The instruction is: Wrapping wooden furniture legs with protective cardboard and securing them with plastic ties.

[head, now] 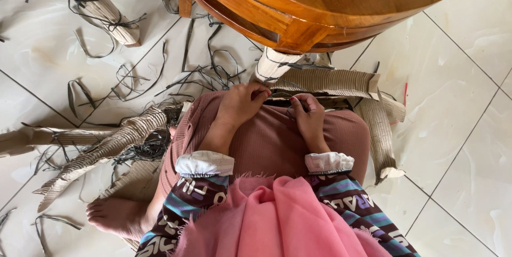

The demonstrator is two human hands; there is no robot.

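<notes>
White glazed floor tiles (458, 145) with dark grout lines, littered all over with cut black strapping bands (205, 73) and torn corrugated cardboard wrap (101, 147). Person sits low on the floor, legs folded, one bare foot (120, 215) flat on the tile to their left. Round polished wooden table (320, 1) stands directly ahead, its edge overhanging the knees.

Table leg (273, 65) nearest the lap is sleeved in corrugated cardboard and bound with dark strap. A second wrapped leg (98, 6) shows at upper left, likewise tied. Sitting this close puts the wrapped leg within arm's reach without stretching.

Left hand (242, 105) is curled shut, fingertips pinched at the base of the near leg's wrap, where cardboard and strap meet. What exactly sits between the fingers is too small to tell; it looks like a strap end or a cardboard edge. Right hand (308, 115) rests just beside it over the lap, fingers bent inward around something thin and dark, probably a piece of strap; cannot confirm. Both hands work low against the thighs, which steadies them.

A loosened cardboard sheet (330, 82) lies across the knees behind the hands and hangs down on the person's right (380, 139), peeled away from the leg. White cuffs (205, 163), patterned sleeves and a pink scarf (277, 219) fill the foreground.
</notes>
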